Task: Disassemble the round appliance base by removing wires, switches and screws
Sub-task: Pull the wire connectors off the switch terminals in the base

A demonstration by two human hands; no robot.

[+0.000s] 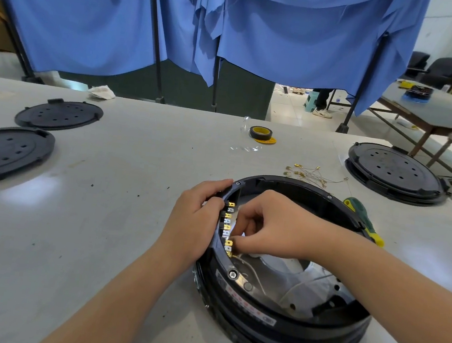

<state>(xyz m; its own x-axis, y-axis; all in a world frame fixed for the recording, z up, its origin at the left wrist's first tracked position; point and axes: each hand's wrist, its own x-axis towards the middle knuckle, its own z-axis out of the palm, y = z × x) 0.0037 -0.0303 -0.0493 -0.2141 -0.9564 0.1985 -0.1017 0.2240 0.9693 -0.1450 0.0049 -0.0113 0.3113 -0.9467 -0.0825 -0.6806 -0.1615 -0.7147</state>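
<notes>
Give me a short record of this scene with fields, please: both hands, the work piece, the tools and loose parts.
left hand: grips the rim of the base from outside
right hand: inside the base, fingers pinch at a terminal
screwdriver: lies right of the base
wires: loose pile behind the base
tape: on the table

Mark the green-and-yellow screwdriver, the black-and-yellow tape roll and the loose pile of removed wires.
green-and-yellow screwdriver [362, 218], head view, on its green handle.
black-and-yellow tape roll [261, 133], head view, on its front outer wall.
loose pile of removed wires [309, 176], head view, on the tangle's middle.
</notes>
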